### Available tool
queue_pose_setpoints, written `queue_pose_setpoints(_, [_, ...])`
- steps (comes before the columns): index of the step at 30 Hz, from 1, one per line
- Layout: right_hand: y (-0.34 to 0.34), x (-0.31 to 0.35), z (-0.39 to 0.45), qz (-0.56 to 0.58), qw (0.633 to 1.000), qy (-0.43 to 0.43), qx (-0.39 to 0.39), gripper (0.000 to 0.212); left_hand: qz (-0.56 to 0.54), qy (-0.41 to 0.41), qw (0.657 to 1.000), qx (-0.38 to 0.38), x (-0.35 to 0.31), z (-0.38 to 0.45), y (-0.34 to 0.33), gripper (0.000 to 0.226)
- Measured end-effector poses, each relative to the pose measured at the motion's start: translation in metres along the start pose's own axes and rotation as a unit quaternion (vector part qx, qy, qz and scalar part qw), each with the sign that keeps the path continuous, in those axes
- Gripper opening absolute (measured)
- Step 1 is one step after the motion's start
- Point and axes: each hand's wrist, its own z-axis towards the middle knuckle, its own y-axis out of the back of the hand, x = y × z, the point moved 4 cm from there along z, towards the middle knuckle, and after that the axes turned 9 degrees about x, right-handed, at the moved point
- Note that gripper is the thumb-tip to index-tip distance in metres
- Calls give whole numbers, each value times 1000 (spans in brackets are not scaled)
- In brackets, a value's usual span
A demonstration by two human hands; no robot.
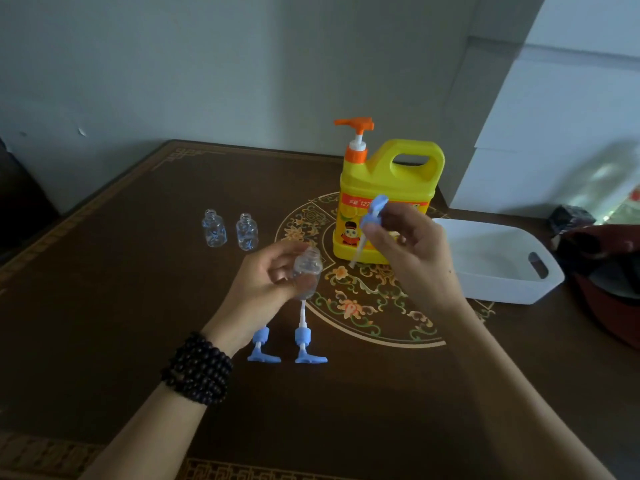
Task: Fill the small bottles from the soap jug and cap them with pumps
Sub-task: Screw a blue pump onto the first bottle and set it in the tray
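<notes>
Clear plastic forms the small bottle [306, 271] that is gripped in the left hand [266, 282], whose fingers are curled closed around its body; the bottle is held uncapped above the dark patterned table [138, 306], its open neck tilted toward the right. A blue pump [372, 220] is pinched at its collar between the thumb and fingertips of the right hand [408, 247], with its white dip tube [357, 252] angled down and to the left, near the bottle's mouth but apart from it. Just behind the hands, the yellow soap jug [384, 199] with an orange pump head [356, 124] is seen standing upright. Two more empty bottles [214, 227] [246, 232] are stood side by side at the far left. Two spare blue pumps [263, 344] [306, 341] are laid on the near table, and a white plastic tub [495, 265] is set to the right of the jug.
</notes>
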Motion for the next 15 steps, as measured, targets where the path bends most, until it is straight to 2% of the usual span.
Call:
queue_pose_setpoints(2, [-4, 8, 5, 141, 990, 2, -31, 21, -3, 2, 1000, 3, 0, 3, -4, 45])
queue_pose_setpoints(5, [-13, 13, 9, 218, 974, 9, -57, 17, 2, 5, 1000, 9, 1, 5, -8, 43])
queue_pose_setpoints(7, [-16, 15, 9, 216, 974, 16, -62, 19, 1, 6, 1000, 12, -1, 5, -11, 41])
queue_pose_setpoints(15, [-15, 12, 6, 91, 995, 22, -42, 20, -8, 4, 1000, 7, -5, 5, -10, 42])
